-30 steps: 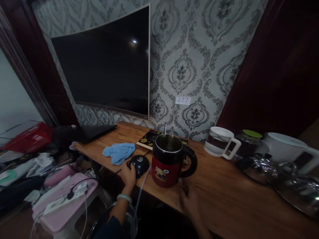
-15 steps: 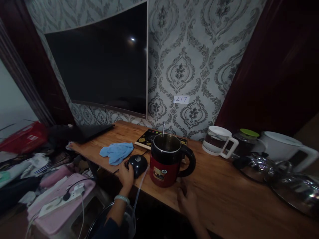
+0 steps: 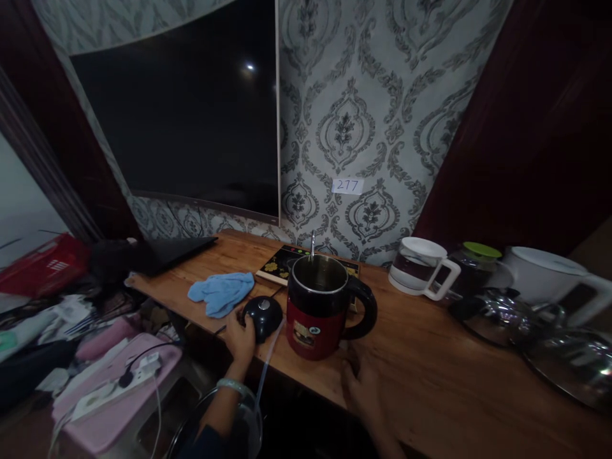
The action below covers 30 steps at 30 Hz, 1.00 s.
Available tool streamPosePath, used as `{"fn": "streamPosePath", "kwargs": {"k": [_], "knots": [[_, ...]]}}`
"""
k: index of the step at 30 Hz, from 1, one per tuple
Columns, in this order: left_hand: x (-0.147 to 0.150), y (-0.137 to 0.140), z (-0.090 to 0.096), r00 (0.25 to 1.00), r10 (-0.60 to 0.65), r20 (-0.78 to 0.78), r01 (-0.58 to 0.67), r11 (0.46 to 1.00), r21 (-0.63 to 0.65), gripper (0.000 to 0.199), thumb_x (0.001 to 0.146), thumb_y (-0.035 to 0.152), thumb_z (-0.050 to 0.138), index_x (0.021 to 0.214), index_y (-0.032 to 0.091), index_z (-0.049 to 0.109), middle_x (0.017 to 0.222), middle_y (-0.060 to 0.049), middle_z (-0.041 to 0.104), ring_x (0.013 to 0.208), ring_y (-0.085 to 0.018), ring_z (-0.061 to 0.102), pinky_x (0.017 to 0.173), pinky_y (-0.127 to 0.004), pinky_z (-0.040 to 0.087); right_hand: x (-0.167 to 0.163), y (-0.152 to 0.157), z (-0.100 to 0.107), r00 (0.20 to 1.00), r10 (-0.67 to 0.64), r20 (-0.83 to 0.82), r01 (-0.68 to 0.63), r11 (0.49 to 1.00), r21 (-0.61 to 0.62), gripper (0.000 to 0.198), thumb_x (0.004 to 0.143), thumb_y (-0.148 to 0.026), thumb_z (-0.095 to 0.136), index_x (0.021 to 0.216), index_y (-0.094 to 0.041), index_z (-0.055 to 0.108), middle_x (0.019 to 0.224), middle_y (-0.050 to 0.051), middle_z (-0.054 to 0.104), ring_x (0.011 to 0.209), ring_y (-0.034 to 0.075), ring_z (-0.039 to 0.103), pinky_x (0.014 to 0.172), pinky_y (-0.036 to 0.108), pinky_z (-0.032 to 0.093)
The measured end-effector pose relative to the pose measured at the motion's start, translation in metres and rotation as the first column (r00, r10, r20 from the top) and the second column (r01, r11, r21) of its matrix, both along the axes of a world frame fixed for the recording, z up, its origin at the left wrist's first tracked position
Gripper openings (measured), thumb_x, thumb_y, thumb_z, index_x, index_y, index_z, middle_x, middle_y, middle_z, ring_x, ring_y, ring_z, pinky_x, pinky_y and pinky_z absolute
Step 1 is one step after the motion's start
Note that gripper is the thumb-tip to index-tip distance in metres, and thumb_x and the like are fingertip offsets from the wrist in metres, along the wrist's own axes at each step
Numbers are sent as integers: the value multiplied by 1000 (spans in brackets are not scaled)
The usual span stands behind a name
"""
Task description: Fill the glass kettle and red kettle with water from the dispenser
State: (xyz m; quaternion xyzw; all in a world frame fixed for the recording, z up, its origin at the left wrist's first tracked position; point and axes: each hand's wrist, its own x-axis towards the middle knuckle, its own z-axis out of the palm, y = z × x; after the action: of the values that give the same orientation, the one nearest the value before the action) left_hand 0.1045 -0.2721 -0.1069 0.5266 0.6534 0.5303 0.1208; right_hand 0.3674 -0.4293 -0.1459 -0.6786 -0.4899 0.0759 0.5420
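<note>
A black domed device (image 3: 264, 319) with a silver button on top sits near the table's front edge. My left hand (image 3: 240, 335) holds its left side, thumb and fingers bent around the edge. To its right stands a red and black electric kettle (image 3: 313, 328), upright and lidless, with its handle to the right. A thin metal spout (image 3: 312, 245) rises at the kettle's back rim. A clear tube (image 3: 268, 363) hangs over the table edge beside the kettle. My right hand (image 3: 363, 386) rests on the table below the kettle handle, holding nothing, its fingers loosely apart and partly in shadow.
A blue cloth (image 3: 222, 292) and a flowered black panel (image 3: 276, 266) lie behind. Glass jug (image 3: 415, 271), white pitcher (image 3: 540, 287) and shiny metal kettles (image 3: 509, 315) stand right. Below left are a clear container (image 3: 251, 417) and a pink stool (image 3: 115, 414) bearing a power strip (image 3: 112, 390).
The view has tilted slightly, so the wall and screen sit a little higher. Both hands, the kettle and the domed device keep their places.
</note>
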Motion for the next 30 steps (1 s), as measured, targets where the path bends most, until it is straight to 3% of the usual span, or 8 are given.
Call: {"fn": "streamPosePath", "kwargs": {"k": [20,30], "knots": [[-2,2,-3,1000,-16,9,16,1000,16,34,82,29,50,111,15,61,107,-12,66,100,-25,63,92,-42,49,3,0,-3,999,28,-37,-29,999,-21,46,78,-30,53,120,-17,65,123,14,67,121,32,58,107,51,42],[-1,1,-1,1000,-11,-7,12,999,33,34,81,29,50,109,15,61,106,-12,66,101,-26,62,94,-43,48,-1,-1,5,999,31,-40,-31,999,5,45,78,-26,51,119,-17,65,123,13,67,115,30,62,102,48,47]]}}
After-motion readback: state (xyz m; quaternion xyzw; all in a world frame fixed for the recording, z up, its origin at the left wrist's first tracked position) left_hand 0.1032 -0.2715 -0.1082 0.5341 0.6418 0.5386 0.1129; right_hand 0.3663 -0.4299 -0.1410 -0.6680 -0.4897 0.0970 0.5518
